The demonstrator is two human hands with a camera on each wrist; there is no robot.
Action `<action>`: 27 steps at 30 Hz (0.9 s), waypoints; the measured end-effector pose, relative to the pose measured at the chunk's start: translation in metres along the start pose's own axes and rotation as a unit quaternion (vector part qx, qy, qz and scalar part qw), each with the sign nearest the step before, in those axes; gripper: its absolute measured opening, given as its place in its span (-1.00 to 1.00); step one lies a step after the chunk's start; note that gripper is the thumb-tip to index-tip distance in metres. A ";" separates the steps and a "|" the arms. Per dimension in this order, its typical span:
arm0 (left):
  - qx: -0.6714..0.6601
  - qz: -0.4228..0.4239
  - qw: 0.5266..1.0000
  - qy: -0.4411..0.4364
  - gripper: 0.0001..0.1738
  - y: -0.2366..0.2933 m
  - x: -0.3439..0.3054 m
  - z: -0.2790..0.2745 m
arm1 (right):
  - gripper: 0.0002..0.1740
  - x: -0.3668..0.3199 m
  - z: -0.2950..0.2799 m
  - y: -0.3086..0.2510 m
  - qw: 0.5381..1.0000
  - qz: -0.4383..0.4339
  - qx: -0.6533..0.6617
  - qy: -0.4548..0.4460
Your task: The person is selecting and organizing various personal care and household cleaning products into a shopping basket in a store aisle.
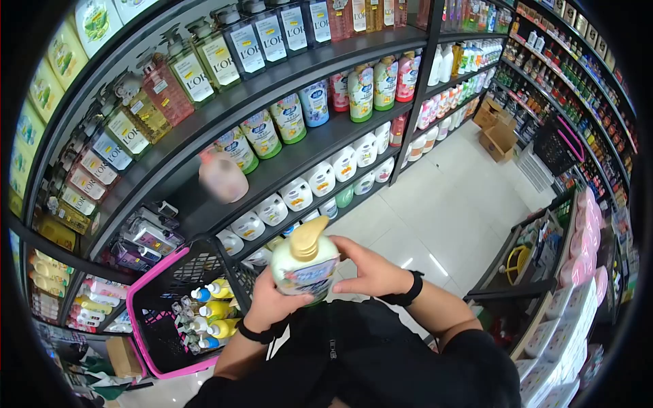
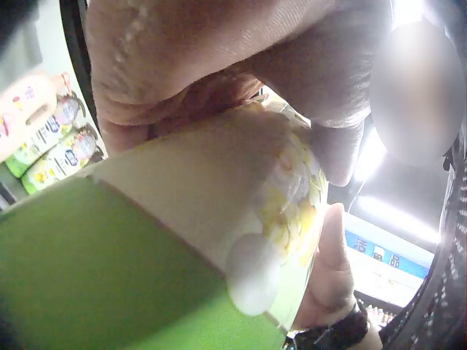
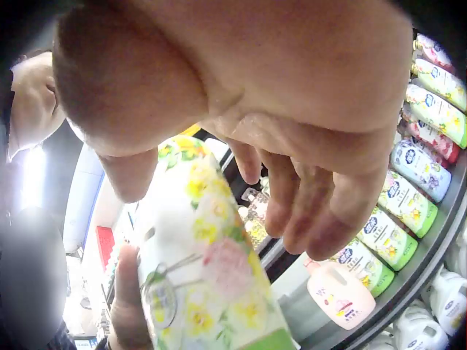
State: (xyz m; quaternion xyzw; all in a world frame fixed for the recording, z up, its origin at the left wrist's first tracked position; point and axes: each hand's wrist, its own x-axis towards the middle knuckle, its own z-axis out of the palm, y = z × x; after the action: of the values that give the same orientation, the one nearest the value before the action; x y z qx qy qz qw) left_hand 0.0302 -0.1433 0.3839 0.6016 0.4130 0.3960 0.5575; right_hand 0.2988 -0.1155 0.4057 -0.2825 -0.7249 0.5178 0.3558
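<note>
A pale pump bottle [image 1: 299,268] with a gold pump head [image 1: 308,238] is held upright in front of the chest. My left hand [image 1: 267,304] grips it from the left, the thumb across its front. In the left wrist view the bottle's green lower part [image 2: 95,270] fills the foreground. My right hand [image 1: 373,270] is at the bottle's right side, thumb and fingers spread loosely beside it. The right wrist view shows a floral label [image 3: 211,270] on the bottle, with the right fingers [image 3: 314,211] hanging apart beyond its edge.
A black basket with a pink rim [image 1: 139,326] stands at the left, holding several yellow pump bottles [image 1: 218,311] and clear ones. Shelves of bottles [image 1: 262,132] curve ahead, including a pink handled jug [image 1: 224,178]. Wooden display bins [image 1: 520,262] and pink packs [image 1: 581,238] stand at the right.
</note>
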 end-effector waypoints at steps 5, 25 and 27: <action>-0.056 -0.017 0.994 -0.087 -0.16 0.000 0.069 0.046 | 0.06 -0.023 -0.026 0.037 0.991 0.055 0.055 0.106; -0.003 0.035 0.985 -0.170 0.07 -0.108 0.362 0.026 | -0.12 0.122 -0.193 0.184 0.960 0.137 0.135 0.203; 0.000 0.015 0.985 -0.170 0.03 -0.106 0.381 0.015 | -0.13 0.148 -0.211 0.189 0.963 0.143 0.141 0.177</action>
State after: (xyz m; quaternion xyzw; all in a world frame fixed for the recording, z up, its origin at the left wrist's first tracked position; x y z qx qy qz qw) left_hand 0.1704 0.2133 0.2828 0.6657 0.3035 0.2966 0.6138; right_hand 0.3900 0.1731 0.3036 -0.4171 -0.5219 0.6022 0.4371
